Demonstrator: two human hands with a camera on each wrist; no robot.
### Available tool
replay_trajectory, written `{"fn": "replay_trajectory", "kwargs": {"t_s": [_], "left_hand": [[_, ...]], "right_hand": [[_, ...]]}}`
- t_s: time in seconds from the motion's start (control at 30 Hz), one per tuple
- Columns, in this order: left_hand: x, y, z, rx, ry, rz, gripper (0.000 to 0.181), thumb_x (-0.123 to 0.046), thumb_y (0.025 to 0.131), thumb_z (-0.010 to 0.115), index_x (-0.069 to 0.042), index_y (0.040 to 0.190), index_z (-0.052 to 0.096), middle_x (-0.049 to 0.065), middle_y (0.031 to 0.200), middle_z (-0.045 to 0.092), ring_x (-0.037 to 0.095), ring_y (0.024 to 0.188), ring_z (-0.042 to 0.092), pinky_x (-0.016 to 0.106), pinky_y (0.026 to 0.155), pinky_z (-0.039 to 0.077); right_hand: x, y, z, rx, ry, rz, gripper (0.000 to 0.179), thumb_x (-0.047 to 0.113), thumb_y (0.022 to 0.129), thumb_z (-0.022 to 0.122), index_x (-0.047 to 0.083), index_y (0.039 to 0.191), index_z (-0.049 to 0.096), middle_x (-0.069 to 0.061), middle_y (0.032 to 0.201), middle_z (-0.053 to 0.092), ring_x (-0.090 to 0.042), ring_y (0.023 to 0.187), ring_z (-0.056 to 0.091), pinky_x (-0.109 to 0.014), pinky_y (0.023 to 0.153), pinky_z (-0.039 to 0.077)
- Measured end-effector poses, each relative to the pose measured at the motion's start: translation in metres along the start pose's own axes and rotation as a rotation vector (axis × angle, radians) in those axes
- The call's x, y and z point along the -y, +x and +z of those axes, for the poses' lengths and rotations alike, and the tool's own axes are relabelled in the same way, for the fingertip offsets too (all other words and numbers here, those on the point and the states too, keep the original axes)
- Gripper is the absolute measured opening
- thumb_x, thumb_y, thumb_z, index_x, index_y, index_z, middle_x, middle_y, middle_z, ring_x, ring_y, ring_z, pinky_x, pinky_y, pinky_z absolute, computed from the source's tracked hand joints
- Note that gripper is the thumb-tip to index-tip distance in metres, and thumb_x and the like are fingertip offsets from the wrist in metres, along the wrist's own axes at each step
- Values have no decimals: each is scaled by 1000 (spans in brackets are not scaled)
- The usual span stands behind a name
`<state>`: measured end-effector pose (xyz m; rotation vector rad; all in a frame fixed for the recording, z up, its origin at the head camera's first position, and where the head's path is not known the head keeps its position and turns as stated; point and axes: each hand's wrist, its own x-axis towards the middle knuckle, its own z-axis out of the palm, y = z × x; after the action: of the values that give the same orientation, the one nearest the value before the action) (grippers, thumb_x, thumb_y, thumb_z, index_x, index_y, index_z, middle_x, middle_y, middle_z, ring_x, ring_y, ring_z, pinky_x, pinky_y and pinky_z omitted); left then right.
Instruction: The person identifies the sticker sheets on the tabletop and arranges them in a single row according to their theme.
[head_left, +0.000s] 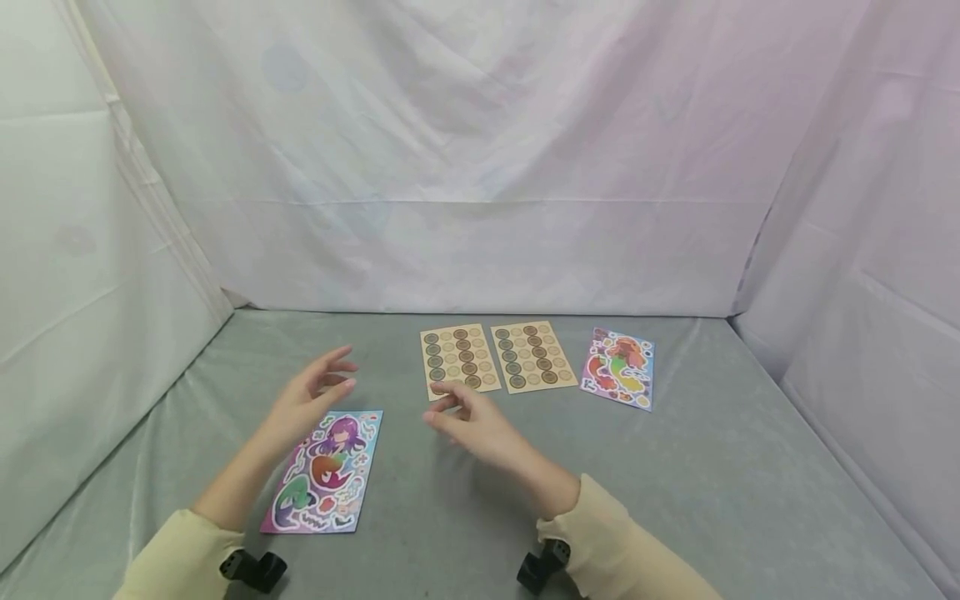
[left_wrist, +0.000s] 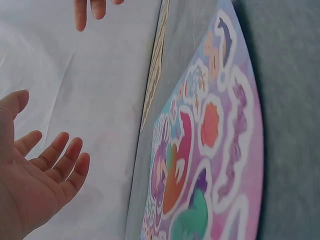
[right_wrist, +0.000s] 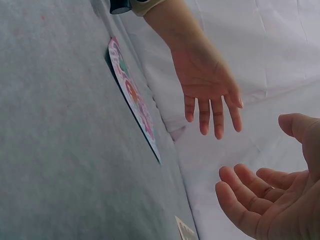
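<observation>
Above the far edge of a mermaid sticker sheet (head_left: 324, 475), my left hand (head_left: 309, 398) hovers with loosely spread fingers and nothing in it. In the left wrist view the same sticker sheet (left_wrist: 200, 135) lies flat beneath that hand (left_wrist: 40, 185). My right hand (head_left: 480, 429) hangs over the middle of the table, its fingers relaxed and bent a little. It appears just in front of a tan sheet of round stickers (head_left: 457, 354) and covers that sheet's lower edge. The right wrist view shows the empty palm of the right hand (right_wrist: 275, 200) facing the left hand (right_wrist: 205, 75).
A second tan sheet of round stickers (head_left: 531, 358) lies beside the first at the back. To its right is a smaller mermaid sticker sheet (head_left: 618, 368). White cloth (head_left: 480, 167) walls the grey table (head_left: 712, 500) at the back and sides.
</observation>
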<state>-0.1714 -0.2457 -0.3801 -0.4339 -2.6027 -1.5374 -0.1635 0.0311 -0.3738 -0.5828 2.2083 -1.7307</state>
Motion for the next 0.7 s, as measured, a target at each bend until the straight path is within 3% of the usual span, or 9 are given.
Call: {"fn": "replay_trajectory", "kwargs": {"t_s": [0.17, 0.4, 0.7], "left_hand": [[-8, 6, 10, 11, -22, 18, 57, -23, 98, 56, -11, 149, 32, 21, 132, 50, 37, 116, 50, 56, 92, 43], [-16, 14, 24, 32, -64, 28, 58, -18, 97, 58, -10, 149, 33, 20, 132, 50, 35, 116, 50, 55, 93, 43], [-19, 24, 42, 24, -40, 19, 56, -18, 96, 60, -11, 146, 38, 17, 129, 54, 32, 114, 52, 52, 94, 43]], "right_hand": [[1, -2, -14, -33, 5, -11, 48, 20, 94, 63, 4, 137, 49, -9, 108, 62, -33, 94, 63, -49, 77, 52], [1, -5, -31, -95, -3, -3, 48, 17, 94, 61, 2, 138, 47, -16, 113, 61, -33, 96, 62, -49, 78, 52], [2, -10, -56, -196, -13, -7, 47, 15, 94, 60, 0, 137, 46, -17, 111, 62, -38, 99, 61, -44, 77, 53]]}}
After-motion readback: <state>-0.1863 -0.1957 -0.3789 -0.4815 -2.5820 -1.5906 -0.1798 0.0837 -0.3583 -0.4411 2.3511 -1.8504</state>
